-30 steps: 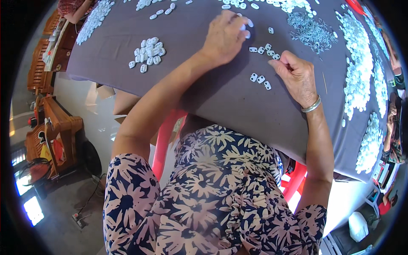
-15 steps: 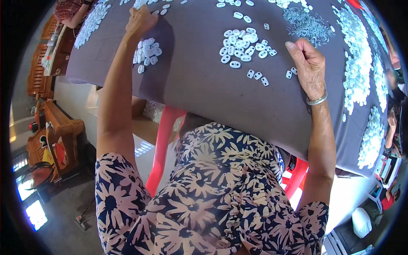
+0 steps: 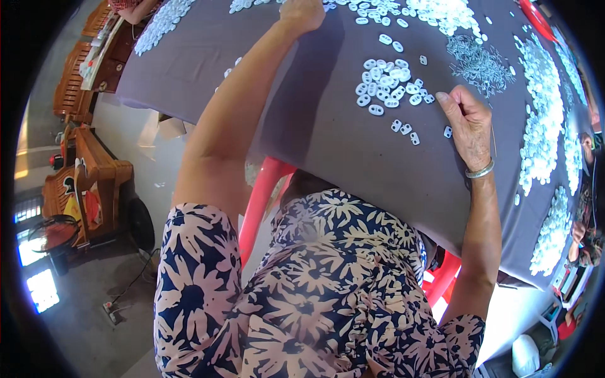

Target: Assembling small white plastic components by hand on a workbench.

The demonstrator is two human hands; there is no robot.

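My left hand reaches far across the table to the top edge of the view, beside small white oval plastic pieces. Its fingers are mostly cut off or hidden, so what they hold does not show. My right hand is closed, thumb pressed against curled fingers, just above the cloth; anything inside is hidden. To its left lies a cluster of white oval two-hole pieces, with several smaller two-hole pieces nearer me. A loose heap of thin grey metal parts lies beyond it.
A dark cloth covers the table. Large heaps of white pieces run along its right side, and another pile sits far left. A red rim shows far right. Other people sit at both sides. Wooden furniture stands at left.
My left hand has moved right along the far part of the table, and its forearm now covers most of the small left pile. My right hand remains closed near the same pieces. The whole view has shifted.
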